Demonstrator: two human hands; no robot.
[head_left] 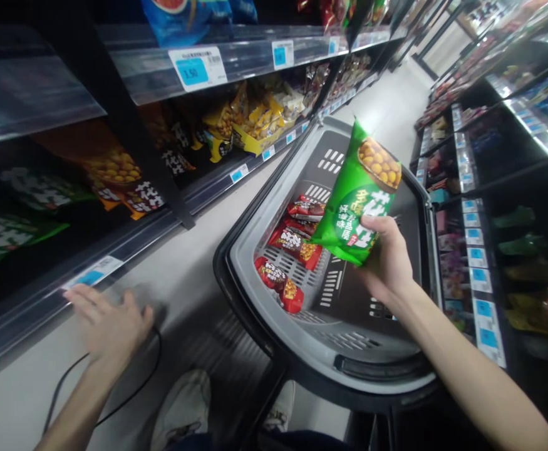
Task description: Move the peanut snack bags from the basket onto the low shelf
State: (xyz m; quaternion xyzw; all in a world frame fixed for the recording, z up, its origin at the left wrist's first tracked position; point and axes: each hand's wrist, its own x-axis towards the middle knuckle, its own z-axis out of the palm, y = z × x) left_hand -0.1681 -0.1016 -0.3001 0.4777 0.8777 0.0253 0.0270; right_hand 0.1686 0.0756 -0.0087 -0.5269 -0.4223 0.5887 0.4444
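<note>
Head view: right hand (391, 257) held a green bag (361, 194) above a shopping basket (302, 358)

In the head view, the right hand gripped the green bag near its lower corner, with the thumb across the printed front. The bag was tilted, its picture of round, yellow snacks uppermost, and was clear of the basket's floor. Several red bags (295, 241) lay inside the basket, below the right hand and toward the left hand (114, 326). The basket's grey rim curved beneath the right forearm.

The left hand grasped nothing; its fingers were spread, the tips at a price label (93, 272) on the edge of the low shelf. Whether they touched it could not be told. Beyond the left hand, on that shelf, lay more green bags (15, 228) and, farther along, orange bags (118, 172). A yellow box (259, 141) of small packets sat well ahead of the left hand. A black cable (160, 354) looped just beside the left wrist. Two pale shoes (184, 407) stood on the floor between the forearms. Past the right hand, another row of shelves (537, 181) ran along the aisle, blurred.
</note>
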